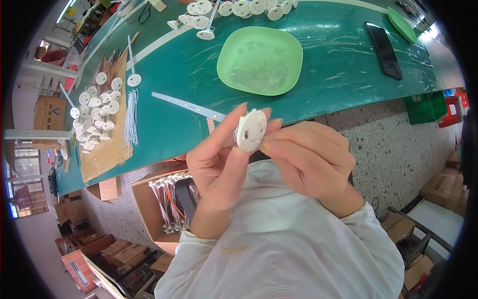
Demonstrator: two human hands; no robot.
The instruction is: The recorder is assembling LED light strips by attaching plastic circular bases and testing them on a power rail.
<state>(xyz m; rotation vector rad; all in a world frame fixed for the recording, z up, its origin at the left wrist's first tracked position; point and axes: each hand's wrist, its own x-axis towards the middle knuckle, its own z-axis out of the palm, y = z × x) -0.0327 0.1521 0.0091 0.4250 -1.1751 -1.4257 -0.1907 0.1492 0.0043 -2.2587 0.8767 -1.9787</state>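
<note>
My left hand (219,164) is closed on a round white plastic disc (252,130) with small holes, held up on edge between thumb and fingers. A narrow LED strip (186,105) runs from behind these fingers out to the left over the table; its join with the disc is hidden. My right hand (311,157) is closed in a pinch at the disc's right edge. Whatever lies between its fingertips is too small or covered to make out. Beyond both hands, a light green square dish (260,35) holds small pieces that I cannot tell apart.
The green table (323,65) carries a pile of white discs (97,114) on cardboard, a bundle of white wires (131,119), more discs (241,8) at the far edge and a black phone (383,50). A carton of wired parts (167,204) stands below the near edge, left of my lap.
</note>
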